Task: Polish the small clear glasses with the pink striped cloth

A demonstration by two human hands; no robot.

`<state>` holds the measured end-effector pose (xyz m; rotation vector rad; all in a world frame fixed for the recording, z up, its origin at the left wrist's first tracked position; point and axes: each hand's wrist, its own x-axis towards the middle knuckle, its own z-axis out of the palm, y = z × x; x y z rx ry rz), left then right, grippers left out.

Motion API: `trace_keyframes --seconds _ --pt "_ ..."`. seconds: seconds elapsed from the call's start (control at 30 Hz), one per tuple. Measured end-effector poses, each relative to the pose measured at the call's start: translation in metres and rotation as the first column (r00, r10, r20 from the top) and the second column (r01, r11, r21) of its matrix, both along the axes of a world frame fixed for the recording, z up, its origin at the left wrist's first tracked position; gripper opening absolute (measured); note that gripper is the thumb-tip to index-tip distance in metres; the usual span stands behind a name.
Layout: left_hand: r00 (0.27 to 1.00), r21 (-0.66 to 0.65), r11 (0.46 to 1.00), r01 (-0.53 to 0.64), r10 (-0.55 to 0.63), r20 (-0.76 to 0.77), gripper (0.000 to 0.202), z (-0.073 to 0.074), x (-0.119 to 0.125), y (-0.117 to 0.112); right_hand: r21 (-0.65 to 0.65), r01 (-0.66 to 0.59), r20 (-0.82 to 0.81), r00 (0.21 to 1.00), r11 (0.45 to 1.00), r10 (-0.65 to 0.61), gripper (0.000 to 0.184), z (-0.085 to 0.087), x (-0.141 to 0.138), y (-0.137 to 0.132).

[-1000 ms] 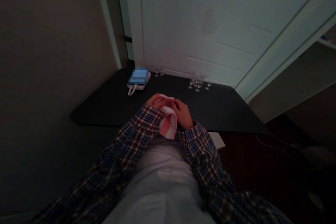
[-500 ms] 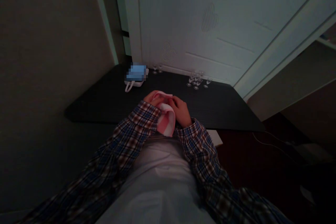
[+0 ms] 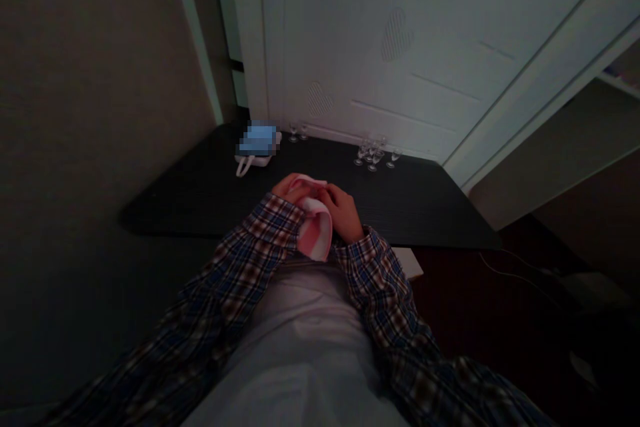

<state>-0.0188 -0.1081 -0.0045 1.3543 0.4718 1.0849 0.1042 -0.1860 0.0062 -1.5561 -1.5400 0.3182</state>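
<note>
A pink and white cloth (image 3: 316, 235) is bunched between my two hands, in front of my body at the near edge of the dark table. My left hand (image 3: 287, 188) is wrapped in part by the cloth and grips it, with some fingers hidden in the folds. On the other side, my right hand (image 3: 344, 212) pinches the cloth with thumb and fingers. One end of the cloth hangs down in a loop toward my shirt. Whether anything is inside the folds I cannot tell.
Several small stemmed glasses (image 3: 373, 153) stand at the table's (image 3: 425, 207) back right, and two more (image 3: 299, 132) at the back left. Left of those lies a white case with a strap (image 3: 244, 165), its blue top blurred. A white panel with hearts (image 3: 400, 33) rises behind.
Hardly anything differs. The whole view has shifted very slightly, and both hands keep the same hold on the cloth.
</note>
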Motion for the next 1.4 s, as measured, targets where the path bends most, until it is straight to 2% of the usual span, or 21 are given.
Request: trace_keyframes --seconds 0.13,0.33,0.47,0.73,0.9,1.1,1.23,1.4 --pt "1.000 0.017 1.000 0.005 -0.005 0.008 0.015 -0.001 0.001 0.001 0.007 -0.003 -0.006 1.000 1.000 0.003 0.028 0.000 0.001 0.001" --pt "0.998 -0.043 0.999 0.022 -0.019 0.060 0.013 0.003 0.001 -0.004 0.021 0.009 0.005 1.000 1.000 -0.009 0.027 0.001 0.000 0.000" --pt "1.000 -0.030 1.000 -0.010 0.011 0.009 0.016 0.002 0.000 -0.004 0.071 0.011 -0.007 1.000 0.997 -0.010 0.023 0.003 -0.001 0.000" --pt "1.000 -0.015 1.000 -0.003 0.003 -0.031 0.024 0.001 -0.002 -0.002 0.145 0.004 -0.140 0.990 0.989 0.016 0.016 0.004 -0.003 -0.002" --pt "1.000 -0.008 1.000 0.004 -0.004 -0.012 0.023 0.000 -0.003 -0.002 0.098 0.031 -0.126 0.992 0.995 -0.018 0.023 0.002 -0.003 -0.001" --pt "0.997 -0.093 0.995 0.044 -0.037 0.073 0.016 0.010 -0.003 -0.013 0.021 0.092 -0.082 0.993 0.996 -0.090 0.033 0.002 -0.003 0.000" --pt "0.998 -0.050 0.998 0.048 -0.045 0.053 0.017 0.011 -0.005 -0.015 0.054 0.083 -0.087 0.993 0.995 -0.078 0.030 0.004 -0.003 -0.002" --pt "0.998 0.030 0.998 0.056 -0.055 -0.028 0.031 0.004 -0.006 -0.007 0.103 0.064 -0.116 0.992 0.993 -0.052 0.018 0.003 -0.003 -0.002"
